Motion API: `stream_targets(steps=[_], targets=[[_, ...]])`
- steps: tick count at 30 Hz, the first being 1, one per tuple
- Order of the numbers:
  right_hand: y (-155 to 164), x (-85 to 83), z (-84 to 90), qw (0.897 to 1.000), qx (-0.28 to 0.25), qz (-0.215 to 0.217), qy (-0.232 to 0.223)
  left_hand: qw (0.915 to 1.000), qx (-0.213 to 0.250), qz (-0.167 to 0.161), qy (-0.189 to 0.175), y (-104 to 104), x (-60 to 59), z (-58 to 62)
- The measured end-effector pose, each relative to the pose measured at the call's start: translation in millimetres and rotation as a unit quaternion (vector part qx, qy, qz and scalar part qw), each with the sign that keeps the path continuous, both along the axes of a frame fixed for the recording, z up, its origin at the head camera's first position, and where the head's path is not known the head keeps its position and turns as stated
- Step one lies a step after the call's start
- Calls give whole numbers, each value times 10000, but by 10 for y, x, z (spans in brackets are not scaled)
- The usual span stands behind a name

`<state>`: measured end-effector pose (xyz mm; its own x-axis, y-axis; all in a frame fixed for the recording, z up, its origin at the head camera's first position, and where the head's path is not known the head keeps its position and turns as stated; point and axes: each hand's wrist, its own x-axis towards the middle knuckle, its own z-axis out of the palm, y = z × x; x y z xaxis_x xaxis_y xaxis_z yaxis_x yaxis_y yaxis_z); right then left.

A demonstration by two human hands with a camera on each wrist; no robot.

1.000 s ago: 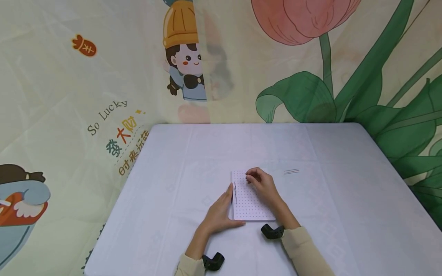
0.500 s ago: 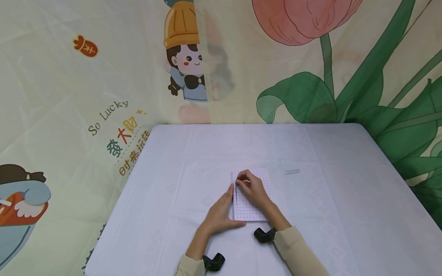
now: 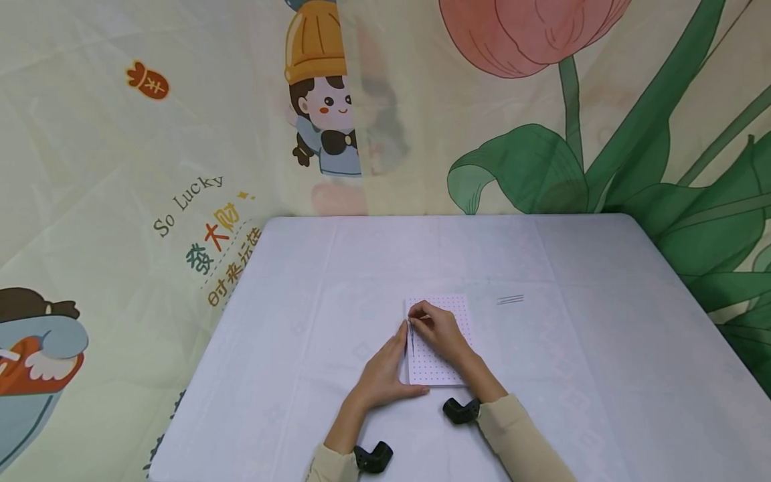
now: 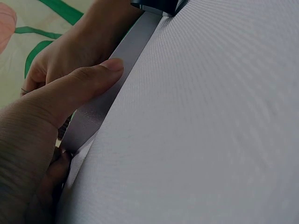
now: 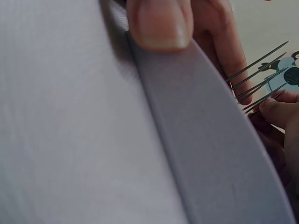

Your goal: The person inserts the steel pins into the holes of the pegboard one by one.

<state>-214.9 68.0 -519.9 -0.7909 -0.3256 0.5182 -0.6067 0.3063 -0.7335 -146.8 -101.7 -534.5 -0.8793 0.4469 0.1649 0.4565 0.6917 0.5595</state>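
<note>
A white board (image 3: pixel 435 368) dotted with rows of small holes lies on the table. Along its left edge several thin metal needles (image 5: pixel 257 61) stand upright. My left hand (image 3: pixel 382 375) steadies the board's near left corner, its fingers straight along the left side and its thumb (image 4: pixel 96 77) against the near side. Over the far left part of the board, my right hand (image 3: pixel 442 333) pinches a thin needle beside the standing row. That needle is mostly hidden by the fingertips (image 5: pixel 273 108).
A few loose needles (image 3: pixel 510 300) lie to the right of the board on the white-covered table (image 3: pixel 337 268). Black wrist-worn devices (image 3: pixel 373 457) sit at both cuffs. Behind the table hangs a printed cloth (image 3: pixel 397 120) with a flower and cartoon figures.
My right hand has moved left across the board to the row of standing needles, then only slightly further. The left hand and the board have stayed in place.
</note>
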Motion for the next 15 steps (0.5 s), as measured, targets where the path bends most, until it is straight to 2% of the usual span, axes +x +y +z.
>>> stream_targets(steps=[15], targets=[[25,-7,-26,9997,208,-143,45,10000,36,-45,69,15,5,1]])
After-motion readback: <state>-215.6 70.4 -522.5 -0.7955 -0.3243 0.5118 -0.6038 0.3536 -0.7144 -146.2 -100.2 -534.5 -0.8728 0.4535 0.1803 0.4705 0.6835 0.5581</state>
